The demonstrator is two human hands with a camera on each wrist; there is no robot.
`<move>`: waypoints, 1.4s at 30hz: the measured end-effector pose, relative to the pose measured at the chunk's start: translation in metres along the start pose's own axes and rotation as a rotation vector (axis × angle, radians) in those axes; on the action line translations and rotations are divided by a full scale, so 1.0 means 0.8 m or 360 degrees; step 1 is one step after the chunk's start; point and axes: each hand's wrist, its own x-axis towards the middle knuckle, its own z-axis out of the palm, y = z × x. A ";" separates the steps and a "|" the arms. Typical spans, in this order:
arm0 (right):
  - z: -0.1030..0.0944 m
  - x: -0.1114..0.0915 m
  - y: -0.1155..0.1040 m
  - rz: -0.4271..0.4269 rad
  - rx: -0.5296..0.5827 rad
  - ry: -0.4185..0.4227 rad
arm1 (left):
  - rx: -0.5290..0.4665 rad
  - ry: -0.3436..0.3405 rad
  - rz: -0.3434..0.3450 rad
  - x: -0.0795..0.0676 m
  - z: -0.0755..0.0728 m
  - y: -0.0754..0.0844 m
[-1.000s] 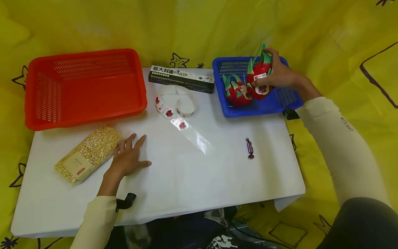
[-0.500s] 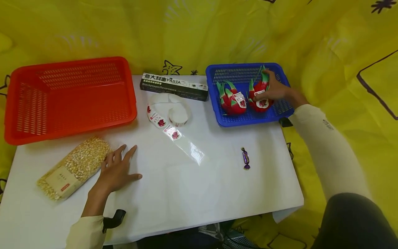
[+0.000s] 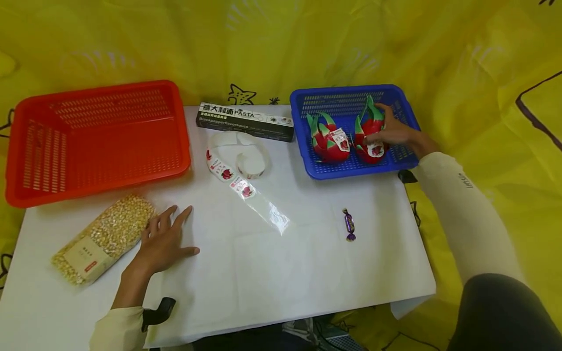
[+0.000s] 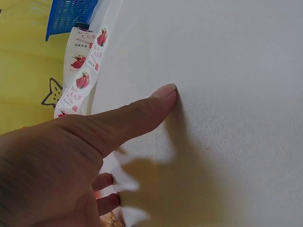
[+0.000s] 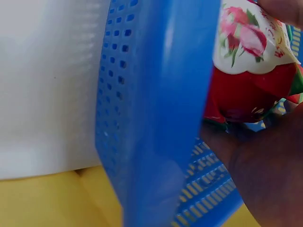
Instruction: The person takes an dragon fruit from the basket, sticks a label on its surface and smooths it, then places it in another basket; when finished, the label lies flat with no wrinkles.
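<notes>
My right hand (image 3: 392, 129) grips a red dragon fruit (image 3: 369, 126) with green tips and a white sticker, inside the blue basket (image 3: 312, 168) at the back right. In the right wrist view the labelled dragon fruit (image 5: 253, 90) sits behind the basket's rim, fingers round its sides. A second stickered dragon fruit (image 3: 324, 146) lies to its left. My left hand (image 3: 162, 246) rests on the white table with thumb and fingers spread, fingertips at the end of a clear bag of corn kernels (image 3: 118, 226). The thumb (image 4: 137, 116) fills the middle of the left wrist view.
A red basket (image 3: 118, 141) stands at the back left. Between the baskets lie a black-and-white pasta box (image 3: 246, 122) and a partly unrolled strip of dragon fruit stickers (image 3: 228, 173). One purple wrapped candy (image 3: 349, 225) lies at the right. Yellow cloth (image 3: 281, 48) hangs behind.
My right hand has lowered the dragon fruit into the blue basket, beside the other one. The left hand has kept its place by the corn bag while the head view shifted.
</notes>
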 end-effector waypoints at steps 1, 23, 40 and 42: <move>-0.001 0.000 0.002 0.0017 0.0027 -0.0005 | -0.0011 0.0000 -0.0001 0.000 0.000 0.000; 0.009 0.006 0.006 0.0075 -0.0094 0.0157 | -0.0051 -0.0021 -0.0002 0.001 -0.001 -0.003; 0.008 -0.015 0.019 0.0180 -0.0028 0.0177 | -0.0069 -0.0020 0.0022 0.000 -0.002 -0.001; 0.008 -0.019 0.021 0.0197 -0.0026 0.0185 | -0.0063 -0.0015 0.0029 -0.001 -0.002 -0.001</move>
